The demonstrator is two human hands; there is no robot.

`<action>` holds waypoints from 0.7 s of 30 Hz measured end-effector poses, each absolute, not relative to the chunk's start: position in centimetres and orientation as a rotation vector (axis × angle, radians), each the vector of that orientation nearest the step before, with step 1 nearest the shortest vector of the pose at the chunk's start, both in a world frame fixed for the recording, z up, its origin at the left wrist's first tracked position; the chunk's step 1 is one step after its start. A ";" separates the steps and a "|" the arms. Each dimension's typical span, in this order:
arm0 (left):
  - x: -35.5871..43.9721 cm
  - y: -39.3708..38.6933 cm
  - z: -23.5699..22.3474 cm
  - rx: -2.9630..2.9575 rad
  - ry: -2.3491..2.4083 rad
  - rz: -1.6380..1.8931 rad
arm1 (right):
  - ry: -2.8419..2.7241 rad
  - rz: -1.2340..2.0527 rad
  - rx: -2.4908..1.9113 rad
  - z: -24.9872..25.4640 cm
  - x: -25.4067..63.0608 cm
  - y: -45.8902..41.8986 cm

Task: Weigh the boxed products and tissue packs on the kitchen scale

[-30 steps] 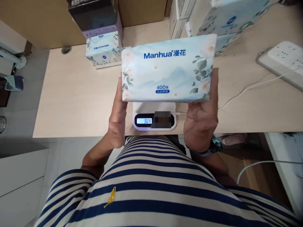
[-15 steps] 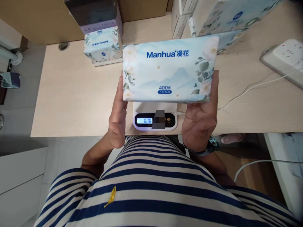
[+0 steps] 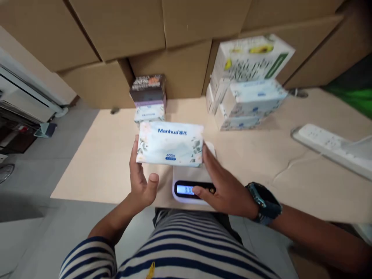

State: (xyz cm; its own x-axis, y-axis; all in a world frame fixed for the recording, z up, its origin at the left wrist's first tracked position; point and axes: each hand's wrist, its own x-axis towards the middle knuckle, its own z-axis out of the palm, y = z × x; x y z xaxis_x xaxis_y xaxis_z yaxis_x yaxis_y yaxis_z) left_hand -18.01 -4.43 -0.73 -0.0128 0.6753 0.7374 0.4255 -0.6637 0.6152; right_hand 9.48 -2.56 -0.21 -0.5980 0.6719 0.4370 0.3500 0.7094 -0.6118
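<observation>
Above the scale (image 3: 188, 173) | hands (image 3: 143, 190) (image 3: 229, 190) half-open, palms facing, tissue pack (image 3: 170, 144) clasped between | thumbs (image 3: 152, 183) off it

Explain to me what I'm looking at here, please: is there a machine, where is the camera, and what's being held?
There's no robot here, just a person's two bare hands. The camera is worn on the person's head, looking forward and down. The left hand and right hand hold a tissue pack between them, hiding part of a white scale from view. The scale sits near the front edge of the table. Further back stand two stacks of boxes and packs, a left stack and a right stack, with a power strip over on the right.
</observation>
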 end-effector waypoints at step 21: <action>-30.2 14.9 -4.1 1.630 1.828 1.442 | -2.211 0.566 -1.044 1.1 -6.4 21.2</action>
State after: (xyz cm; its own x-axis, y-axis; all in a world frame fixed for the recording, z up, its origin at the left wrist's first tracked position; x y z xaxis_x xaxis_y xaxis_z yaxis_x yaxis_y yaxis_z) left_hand -30.19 14.93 -4.14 -0.3126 0.8708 0.3794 0.5715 -0.1466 0.8074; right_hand -6.44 21.20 1.12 -0.4938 0.7955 0.3511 0.5291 0.5953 -0.6047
